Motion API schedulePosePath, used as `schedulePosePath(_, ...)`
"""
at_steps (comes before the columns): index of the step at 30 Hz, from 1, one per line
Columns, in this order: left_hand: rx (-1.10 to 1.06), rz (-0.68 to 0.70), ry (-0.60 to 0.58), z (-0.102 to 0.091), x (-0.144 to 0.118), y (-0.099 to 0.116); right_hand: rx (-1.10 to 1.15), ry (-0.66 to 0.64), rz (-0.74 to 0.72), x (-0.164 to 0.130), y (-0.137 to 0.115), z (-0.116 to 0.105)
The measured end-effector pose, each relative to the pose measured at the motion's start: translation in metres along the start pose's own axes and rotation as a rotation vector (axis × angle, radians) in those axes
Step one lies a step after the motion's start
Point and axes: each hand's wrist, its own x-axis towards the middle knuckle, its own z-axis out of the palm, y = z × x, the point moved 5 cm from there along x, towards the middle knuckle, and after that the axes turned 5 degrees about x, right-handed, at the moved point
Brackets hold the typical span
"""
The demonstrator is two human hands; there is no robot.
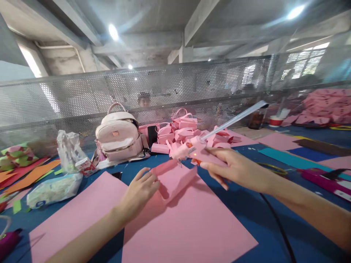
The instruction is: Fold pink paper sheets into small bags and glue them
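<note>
My right hand point(231, 166) is wrapped round the handle of a pink glue gun point(197, 147), and a long clear glue stick point(236, 118) juts up from its back end. The gun's nozzle points left, over the far edge of a folded pink piece point(178, 180) with raised sides. At that piece's left side, my left hand point(144, 188) has its fingers closed on the edge; the fingertips are partly hidden. Beneath the piece lies a flat pink sheet point(189, 230), with another pink sheet point(82, 208) to its left.
Behind stand a pale backpack point(116, 133) and a heap of pink folded pieces point(186, 129), before a perforated metal screen point(170, 82). A tissue pack point(55, 190) lies left. A black cord point(278, 223) runs below my right forearm. Coloured strips point(296, 159) lie right.
</note>
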Motion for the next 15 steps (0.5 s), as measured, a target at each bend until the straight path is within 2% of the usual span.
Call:
schedulePosePath(3, -0.046, -0.046, 0.041, 0.001, -0.003, -0.012, 0.197, 0.004, -0.013, 0.008, 0.011, -0.007)
schedulePosePath(6, -0.095, -0.105, 0.047, 0.01, -0.007, -0.021, 0.345, -0.098, -0.029, 0.016, 0.023, -0.002)
schedulePosePath(9, -0.151, -0.125, 0.017, 0.018, -0.008, -0.025, 0.399, -0.184, -0.035, 0.02, 0.038, 0.007)
schedulePosePath(12, -0.205, -0.173, 0.024, 0.011, -0.005, -0.03, 0.311, -0.232, -0.004, 0.019, 0.05, 0.014)
schedulePosePath(14, -0.268, -0.243, 0.044, -0.002, -0.002, -0.033, 0.152, -0.182, 0.013, 0.017, 0.053, 0.013)
schedulePosePath(15, -0.365, -0.31, 0.038, -0.008, 0.0, -0.035, 0.063, -0.136, 0.009, 0.015, 0.052, 0.011)
